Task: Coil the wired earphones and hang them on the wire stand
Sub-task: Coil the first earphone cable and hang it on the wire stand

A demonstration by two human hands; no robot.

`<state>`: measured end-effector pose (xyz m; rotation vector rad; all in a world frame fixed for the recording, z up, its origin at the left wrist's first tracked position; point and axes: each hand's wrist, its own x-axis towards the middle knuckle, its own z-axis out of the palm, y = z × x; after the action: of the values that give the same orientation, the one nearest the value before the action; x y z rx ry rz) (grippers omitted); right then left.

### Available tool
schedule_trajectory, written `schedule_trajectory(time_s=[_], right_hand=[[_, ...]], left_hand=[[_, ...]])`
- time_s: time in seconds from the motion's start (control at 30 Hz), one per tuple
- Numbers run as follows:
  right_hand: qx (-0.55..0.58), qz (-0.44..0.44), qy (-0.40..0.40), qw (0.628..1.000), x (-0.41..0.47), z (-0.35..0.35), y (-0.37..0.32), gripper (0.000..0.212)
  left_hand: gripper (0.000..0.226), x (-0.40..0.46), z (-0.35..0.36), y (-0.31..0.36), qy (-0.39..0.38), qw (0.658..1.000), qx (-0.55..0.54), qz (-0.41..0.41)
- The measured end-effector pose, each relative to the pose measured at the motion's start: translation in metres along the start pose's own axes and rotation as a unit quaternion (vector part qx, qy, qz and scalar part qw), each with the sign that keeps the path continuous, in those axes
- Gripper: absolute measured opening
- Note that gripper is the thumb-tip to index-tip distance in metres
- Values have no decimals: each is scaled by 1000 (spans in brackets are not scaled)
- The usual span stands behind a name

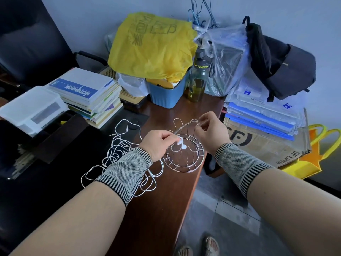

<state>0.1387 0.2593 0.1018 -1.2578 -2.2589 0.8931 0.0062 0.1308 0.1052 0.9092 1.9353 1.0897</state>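
Observation:
White wired earphones lie in a loose tangle on the dark table, spreading from under my left wrist toward the books. My left hand pinches the two white earbuds just over the round base of the metal wire stand. The stand sits near the table's right edge, with hooks and a twisted arch on top. My right hand pinches the top arch of the stand at its right end. Both wrists wear grey knitted bands.
A stack of notebooks and a clear plastic box stand at left. Behind the stand are a blue bin under a yellow bag, a green bottle and plastic-wrapped items. Folders on a cardboard box and a black backpack sit right.

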Motion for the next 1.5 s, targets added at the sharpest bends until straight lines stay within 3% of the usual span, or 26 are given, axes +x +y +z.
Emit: schedule_trajectory(time_s=[0.07,0.23,0.37,0.53,0.8,1.03,1.2,1.3,1.43,1.5], right_hand=[[-9,2,-3,1000,-5,2,1,6],[0,-1,-73,997,-16,10,1,11],[26,16,-68,997,-17,14,4,7],[13,26,-79,996,-20,14,7,8],[34,55,-103,993,-44,32,11,13],[167,159,-112,966,-59,65,12,31],[314,245,-130,908,-61,75,4,40],[366,269,-157,877,-62,80,0,28],[336,252,-160,893,-58,84,3,7],[311,240,-152,907,-55,82,5,11]], left_hand=[[20,1,3,3,0,1000,28,9],[19,7,13,7,72,996,36,34],[21,10,17,9,98,991,65,57],[36,11,18,-16,84,969,231,-12],[40,10,25,-20,44,965,254,-55],[36,11,22,-27,11,979,189,-74],[36,11,21,-36,-17,989,126,-80],[32,12,21,-42,-39,992,70,-101],[32,11,19,-46,-41,992,-8,-120],[30,9,17,-47,-31,987,-68,-140]])
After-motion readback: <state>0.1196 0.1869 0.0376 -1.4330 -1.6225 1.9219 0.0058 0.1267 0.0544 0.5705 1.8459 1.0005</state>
